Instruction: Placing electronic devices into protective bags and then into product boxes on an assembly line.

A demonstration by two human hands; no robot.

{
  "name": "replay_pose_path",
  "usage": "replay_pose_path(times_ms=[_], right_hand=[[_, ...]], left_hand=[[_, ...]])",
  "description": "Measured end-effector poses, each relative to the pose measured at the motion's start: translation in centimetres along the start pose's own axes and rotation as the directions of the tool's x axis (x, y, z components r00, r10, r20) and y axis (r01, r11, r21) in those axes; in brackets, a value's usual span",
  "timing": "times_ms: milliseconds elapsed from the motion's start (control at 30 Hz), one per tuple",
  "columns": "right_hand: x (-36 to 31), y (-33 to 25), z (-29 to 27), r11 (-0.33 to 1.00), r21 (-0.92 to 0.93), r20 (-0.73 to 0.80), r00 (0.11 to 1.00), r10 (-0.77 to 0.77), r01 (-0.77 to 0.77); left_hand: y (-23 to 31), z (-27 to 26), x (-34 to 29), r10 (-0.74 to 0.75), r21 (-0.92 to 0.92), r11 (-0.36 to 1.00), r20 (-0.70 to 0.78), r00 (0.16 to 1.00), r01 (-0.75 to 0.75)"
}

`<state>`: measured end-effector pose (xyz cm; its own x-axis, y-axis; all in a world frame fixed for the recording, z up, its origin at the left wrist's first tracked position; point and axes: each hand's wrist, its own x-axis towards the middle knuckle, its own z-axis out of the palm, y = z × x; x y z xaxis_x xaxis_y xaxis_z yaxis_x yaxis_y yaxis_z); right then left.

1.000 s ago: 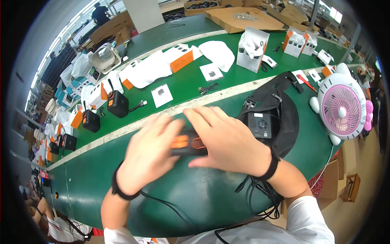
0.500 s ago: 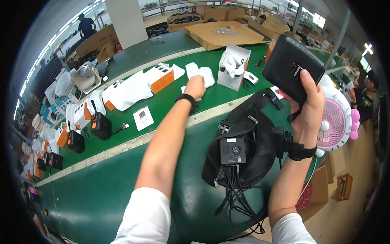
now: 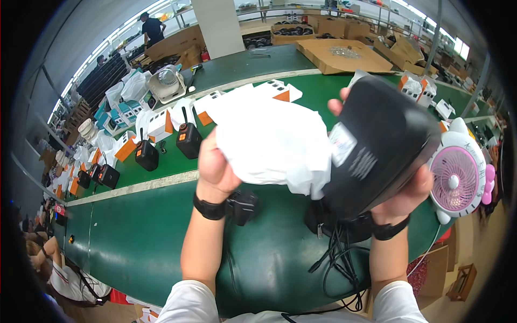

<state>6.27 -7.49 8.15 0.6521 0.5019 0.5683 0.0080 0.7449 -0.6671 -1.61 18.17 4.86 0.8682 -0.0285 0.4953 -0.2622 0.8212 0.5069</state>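
A long green belt table (image 3: 140, 242) runs from near left to far right in a big work room. Far off sit brown cardboard boxes (image 3: 344, 54). Small black and orange radios (image 3: 188, 141) stand in a row on the left. A pink and white fan (image 3: 458, 175) stands on the right.

The left hand (image 3: 215, 167) is curled shut around a soft, crinkly white bag (image 3: 274, 142), held up over the table. The right hand (image 3: 404, 196) is wrapped around a smooth black box (image 3: 379, 148) with round corners, just beside the bag and touching it. Black cords (image 3: 336, 258) lie tangled on the table under the hands.
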Motion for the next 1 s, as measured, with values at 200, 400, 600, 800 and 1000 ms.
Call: replay_pose_path(times_ms=[200,400,600,800,1000], right_hand=[[-0.4,2.4,3.3,0.992,-0.094,-0.141,0.985,-0.100,0.087],[0.8,3.5,2.5,0.993,0.061,-0.247,0.962,0.116,-0.104],[0.2,5.1,3.2,0.904,0.397,-0.052,0.980,0.193,-0.157],[0.4,5.8,3.6,0.940,0.322,-0.191,0.966,0.177,-0.109],[-0.1,5.6,3.6,0.992,0.122,-0.050,0.998,0.031,-0.025]], left_hand=[[-3.8,2.4,-0.1,-0.180,-0.056,0.983,-0.144,0.973,0.174],[-2.0,3.6,0.2,0.674,0.999,0.014,-0.044,0.737,0.047],[-2.8,5.0,-0.6,0.081,0.650,0.756,-0.212,0.974,0.078],[-0.4,3.3,-0.9,0.191,0.560,0.828,-0.239,0.952,-0.026],[0.7,3.2,-1.2,0.627,0.947,0.320,-0.230,0.744,0.023]])
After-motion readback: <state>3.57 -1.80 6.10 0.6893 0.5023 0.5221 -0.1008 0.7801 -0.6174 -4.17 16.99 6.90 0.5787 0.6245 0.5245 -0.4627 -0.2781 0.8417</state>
